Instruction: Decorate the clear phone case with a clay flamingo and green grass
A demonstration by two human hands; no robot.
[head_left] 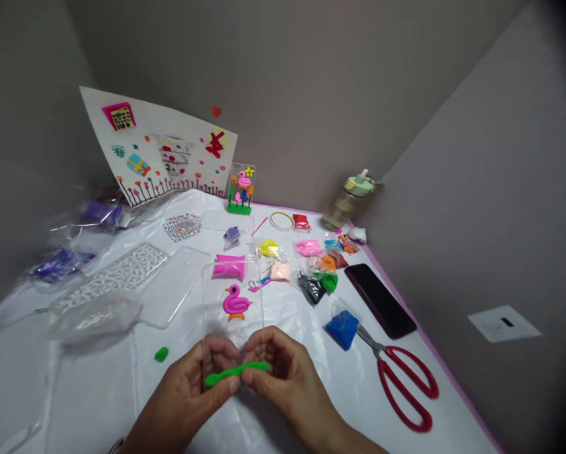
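Note:
My left hand (185,386) and my right hand (287,381) are closed around the lower end of a clear phone case (262,296). A strip of green clay (221,376) lies across that end, with both thumbs pressed on it near the middle. Higher up on the case sits a pink clay duck (236,302) with an orange beak and orange feet. A small lump of green clay (161,354) rests on the table to the left of my hands. My fingertips are partly hidden behind the clay strip.
Bagged clay surrounds the work, including a blue packet (342,329) and a black one (312,289). Red-handled scissors (406,384) and a phone (380,300) lie right. More clear cases (176,287) lie left. Behind stand a decorated case (240,189) and a bottle (344,205).

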